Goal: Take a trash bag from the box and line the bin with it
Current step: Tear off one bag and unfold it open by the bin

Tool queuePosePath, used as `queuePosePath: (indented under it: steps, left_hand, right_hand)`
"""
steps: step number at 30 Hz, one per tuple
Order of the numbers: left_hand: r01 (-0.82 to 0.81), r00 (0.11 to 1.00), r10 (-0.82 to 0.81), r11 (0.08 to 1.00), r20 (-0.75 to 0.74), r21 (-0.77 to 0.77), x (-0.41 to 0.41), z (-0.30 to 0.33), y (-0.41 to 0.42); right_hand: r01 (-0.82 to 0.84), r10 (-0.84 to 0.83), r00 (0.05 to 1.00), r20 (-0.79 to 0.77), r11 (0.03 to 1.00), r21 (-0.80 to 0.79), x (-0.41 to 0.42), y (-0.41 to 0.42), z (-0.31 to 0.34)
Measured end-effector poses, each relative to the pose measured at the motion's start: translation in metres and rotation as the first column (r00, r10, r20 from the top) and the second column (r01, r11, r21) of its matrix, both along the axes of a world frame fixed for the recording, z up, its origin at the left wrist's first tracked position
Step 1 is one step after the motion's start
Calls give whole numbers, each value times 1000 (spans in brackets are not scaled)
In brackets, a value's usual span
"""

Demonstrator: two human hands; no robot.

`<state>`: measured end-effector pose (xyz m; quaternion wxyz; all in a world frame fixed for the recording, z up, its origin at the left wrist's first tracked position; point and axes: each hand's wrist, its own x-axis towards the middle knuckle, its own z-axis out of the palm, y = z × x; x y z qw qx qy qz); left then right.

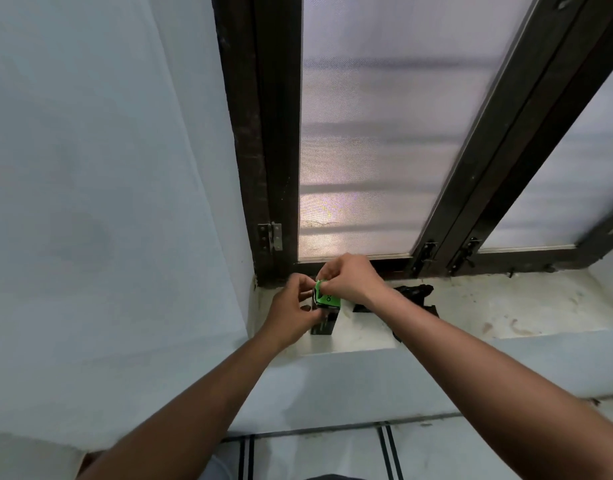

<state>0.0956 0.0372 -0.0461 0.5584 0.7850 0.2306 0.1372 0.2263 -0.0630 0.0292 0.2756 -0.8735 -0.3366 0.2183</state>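
Window sill carries the green-topped trash bag box, far left by the frame. Left hand clamps its side to steady it; right hand fingertips pinch the green flap, probably opening it. Bin not in view.

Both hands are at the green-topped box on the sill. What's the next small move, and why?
Probably lift the green flap fully with the right hand while the left hand steadies the box. Both hands pinch at its top, no bag is seen coming out, and the box stands on the window sill, so opening comes first. The black crumpled plastic behind the right wrist lies untouched.
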Motion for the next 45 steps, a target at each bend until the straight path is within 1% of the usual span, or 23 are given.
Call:
queuePosePath:
  steps: [8,13,17,22,26,29,31,33,35,36,37,38,40,41,42,43,44,45]
  left_hand:
    - [-17,999,18,999,38,-27,0,-3,0]
    - [-16,1000,15,1000,24,23,0,-5,-2]
    - [-23,999,21,998,35,51,-1,-7,-2]
    - [-16,999,18,998,-31,63,-2,-6,-5]
    - [-2,990,7,999,-138,32,1,-10,-12]
    - [5,991,4,998,-134,66,-1,-11,-14]
    - [47,993,-32,990,-111,135,-4,-10,-13]
    - [65,993,-46,980,-107,189,-7,-6,-11]
    - [24,996,-5,979,-93,200,-9,-4,-9]
    - [-11,995,32,976,-96,217,-10,-3,-7]
    - [-57,990,87,967,-108,249,-10,-1,-7]
    - [-118,980,156,954,-123,274,-10,1,-6]
    - [-254,939,304,928,-160,271,-9,4,-4]
    - [-317,910,370,912,-188,261,-8,5,-3]
    - [-361,879,420,895,-225,260,-6,6,-3]
    - [-392,849,459,879,-260,271,-4,6,-3]
    - [-415,823,491,864,-287,285,-2,6,-3]
    - [-427,801,511,853,-314,299,1,4,-3]
  right_hand:
    - [59,-60,998,31,997,41,-12,-1,-8]
    - [58,-63,995,81,997,56,-19,-7,-10]
    - [60,-61,990,128,998,12,-22,-11,-13]
    - [59,-59,994,96,998,1,-32,-18,-16]
    - [116,-117,966,229,993,19,-44,-17,-24]
    - [126,-143,966,216,988,90,-48,-19,-29]
    - [109,-131,975,178,986,128,-45,-19,-28]
    - [112,-128,989,73,975,189,-37,-19,-28]
    - [163,-127,982,-142,947,278,-31,-19,-27]
    - [213,-128,955,-268,923,320,-31,-20,-27]
    - [275,-143,921,-361,898,345,-31,-20,-27]
    - [330,-176,896,-408,879,344,-32,-21,-30]
    - [384,-271,882,-385,887,256,-32,-26,-36]
    - [373,-293,885,-361,911,175,-33,-29,-40]
    - [361,-307,874,-378,929,81,-35,-33,-46]
    - [348,-316,844,-434,937,-7,-37,-35,-52]
    - [344,-323,797,-510,937,-56,-39,-36,-59]
    - [376,-336,731,-594,925,-60,-39,-34,-68]
